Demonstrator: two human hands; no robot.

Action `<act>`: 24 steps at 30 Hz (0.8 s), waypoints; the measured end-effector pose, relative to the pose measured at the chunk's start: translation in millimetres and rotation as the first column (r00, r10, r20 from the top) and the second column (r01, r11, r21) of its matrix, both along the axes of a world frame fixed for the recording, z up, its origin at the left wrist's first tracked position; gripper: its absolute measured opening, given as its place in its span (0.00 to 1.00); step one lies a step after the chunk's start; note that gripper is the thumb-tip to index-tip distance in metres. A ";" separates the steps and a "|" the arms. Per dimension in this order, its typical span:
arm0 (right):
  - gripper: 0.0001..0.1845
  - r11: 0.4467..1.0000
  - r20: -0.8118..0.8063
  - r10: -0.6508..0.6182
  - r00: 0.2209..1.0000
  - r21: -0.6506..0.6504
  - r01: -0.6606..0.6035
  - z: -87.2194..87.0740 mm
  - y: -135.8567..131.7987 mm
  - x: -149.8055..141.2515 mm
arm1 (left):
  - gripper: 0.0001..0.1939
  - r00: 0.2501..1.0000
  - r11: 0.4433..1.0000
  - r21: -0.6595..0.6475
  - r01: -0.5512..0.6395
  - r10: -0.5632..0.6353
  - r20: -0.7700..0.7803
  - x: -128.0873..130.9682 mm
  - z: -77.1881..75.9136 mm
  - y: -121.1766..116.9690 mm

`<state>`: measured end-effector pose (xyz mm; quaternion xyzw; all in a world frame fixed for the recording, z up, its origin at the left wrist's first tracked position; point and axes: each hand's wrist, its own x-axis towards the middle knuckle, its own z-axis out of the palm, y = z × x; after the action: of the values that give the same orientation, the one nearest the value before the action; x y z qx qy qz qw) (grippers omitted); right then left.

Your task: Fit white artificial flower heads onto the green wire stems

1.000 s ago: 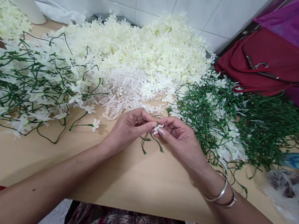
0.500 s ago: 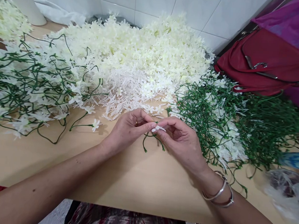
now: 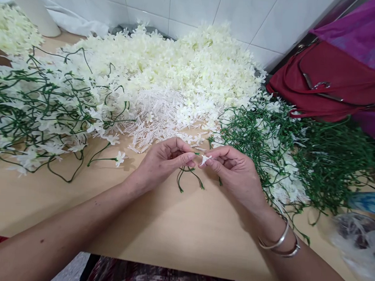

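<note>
My left hand (image 3: 174, 158) pinches a green plastic stem (image 3: 180, 179), whose thin curved ends dangle below the fingers. One green tip pokes out toward the right, past my thumb. Close beside it, my right hand (image 3: 231, 167) grips a small white artificial flower (image 3: 205, 159) between thumb and forefinger. A narrow gap separates the flower from the green tip. Under the right fingers a short green end (image 3: 220, 181) shows; what it belongs to is hidden. To the left, a single flower on a stem (image 3: 120, 158) lies on the table (image 3: 171, 231).
Flowers with green stems (image 3: 52, 105) heap up at left. Behind my hands lie thin white sticks (image 3: 157, 110) and a big pile of cream flowers (image 3: 191, 62). Bare green stems (image 3: 335, 163) fill the right side, near a red bag (image 3: 329, 84) and a plastic bag (image 3: 357, 243).
My right hand has shifted slightly right with the white flower, opening a gap from the green tip in my left hand. The left hand has barely moved.
</note>
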<state>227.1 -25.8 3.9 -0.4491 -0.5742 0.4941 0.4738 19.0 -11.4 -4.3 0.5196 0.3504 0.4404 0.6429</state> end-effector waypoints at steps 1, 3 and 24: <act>0.08 1.000 0.000 0.002 1.000 -0.007 -0.002 -0.1 0.5 0.7 | 0.10 1.000 1.000 0.005 0.010 -0.010 -0.003 -0.1 0.2 0.0; 0.08 1.000 0.006 0.011 1.000 -0.025 -0.011 0.4 1.2 0.9 | 0.08 1.000 0.999 0.014 0.029 -0.029 0.000 -0.1 0.5 -0.2; 0.08 0.994 0.080 -0.103 0.991 0.043 0.100 -6.6 -8.5 -13.7 | 0.08 0.998 0.999 0.037 -0.010 0.012 -0.064 6.0 -5.6 -5.0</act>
<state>213.4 -34.3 -2.7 -0.4884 -0.5791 0.4392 0.4829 25.0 -16.3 -9.9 0.5431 0.3654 0.4334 0.6194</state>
